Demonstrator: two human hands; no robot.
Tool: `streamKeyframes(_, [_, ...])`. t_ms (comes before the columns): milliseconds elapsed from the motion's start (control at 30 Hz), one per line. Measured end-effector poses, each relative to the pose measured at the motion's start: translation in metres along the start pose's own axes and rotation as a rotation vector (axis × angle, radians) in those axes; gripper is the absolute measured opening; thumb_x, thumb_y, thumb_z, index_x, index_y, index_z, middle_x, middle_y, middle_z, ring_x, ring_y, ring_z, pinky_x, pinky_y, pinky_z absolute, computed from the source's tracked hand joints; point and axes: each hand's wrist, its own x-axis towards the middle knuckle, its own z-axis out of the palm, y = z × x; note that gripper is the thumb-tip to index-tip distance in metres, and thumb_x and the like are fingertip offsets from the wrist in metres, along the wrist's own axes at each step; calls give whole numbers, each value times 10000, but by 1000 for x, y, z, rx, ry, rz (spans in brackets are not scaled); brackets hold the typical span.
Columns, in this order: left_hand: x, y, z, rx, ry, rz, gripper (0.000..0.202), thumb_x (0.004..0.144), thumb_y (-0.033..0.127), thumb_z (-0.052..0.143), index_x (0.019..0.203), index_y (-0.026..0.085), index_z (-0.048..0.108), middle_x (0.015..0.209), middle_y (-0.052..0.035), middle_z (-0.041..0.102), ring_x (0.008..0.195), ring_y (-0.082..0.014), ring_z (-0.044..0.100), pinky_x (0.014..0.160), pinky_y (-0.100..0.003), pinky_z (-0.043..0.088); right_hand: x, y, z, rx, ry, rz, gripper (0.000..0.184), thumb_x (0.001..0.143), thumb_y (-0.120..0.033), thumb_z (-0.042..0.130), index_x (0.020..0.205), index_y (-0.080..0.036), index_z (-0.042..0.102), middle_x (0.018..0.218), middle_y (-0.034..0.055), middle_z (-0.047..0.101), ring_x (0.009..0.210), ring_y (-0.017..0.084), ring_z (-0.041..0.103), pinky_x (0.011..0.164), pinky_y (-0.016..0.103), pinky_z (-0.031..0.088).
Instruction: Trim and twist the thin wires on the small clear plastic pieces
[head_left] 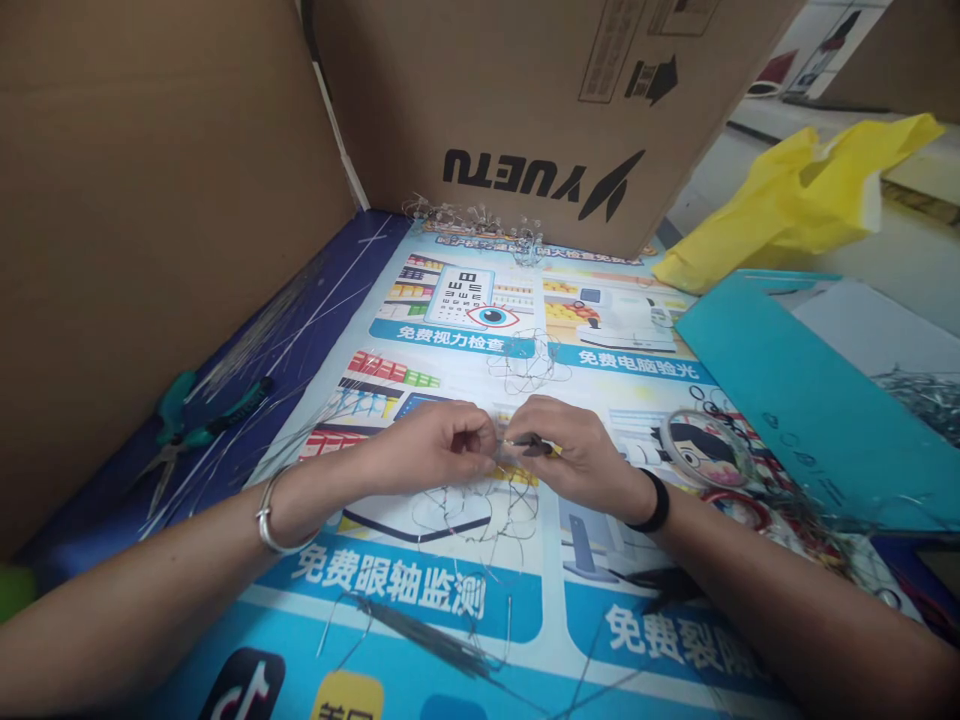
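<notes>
In the middle of the poster, my left hand is closed, thumb and fingers pinching thin wire. Close beside it, my right hand is closed around a small dark pointed tool, whose exact kind I cannot make out. A bent, looped piece of thin silvery wire hangs or lies just below my fingers. Beyond my hands lies another looped wire shape. Nearer to me is a bundle of straight wires.
Teal-handled pliers and loose straight wires lie at left. Cardboard walls stand behind and left. More wire shapes sit at the back. On the right are a tape roll, a teal box and a yellow bag.
</notes>
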Motion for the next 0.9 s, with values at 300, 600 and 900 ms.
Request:
streamKeyframes(300, [2, -1, 0, 57, 1, 31, 59, 750, 191, 555, 706, 161, 580, 705, 18, 559, 641, -82, 480, 593, -203, 351, 0, 2, 1, 7, -18, -5, 101, 777, -103, 488, 776, -180, 553, 681, 30, 576, 664, 138, 507, 604, 273, 418])
streamKeyframes(600, [-2, 2, -4, -18, -24, -104, 175, 798, 245, 465, 776, 148, 609, 640, 28, 542, 581, -80, 446, 531, -189, 323, 1, 0, -2, -10, 29, -3, 119, 768, -87, 486, 790, -181, 555, 693, 37, 576, 670, 145, 501, 612, 289, 422])
streamKeyframes(900, [-4, 9, -6, -33, -28, -99, 191, 814, 218, 438, 754, 143, 603, 648, 29, 539, 614, -76, 457, 562, -177, 332, 0, 0, 1, -178, -49, -122, 210, 663, -25, 491, 780, -176, 580, 739, 48, 600, 717, 170, 491, 667, 332, 403])
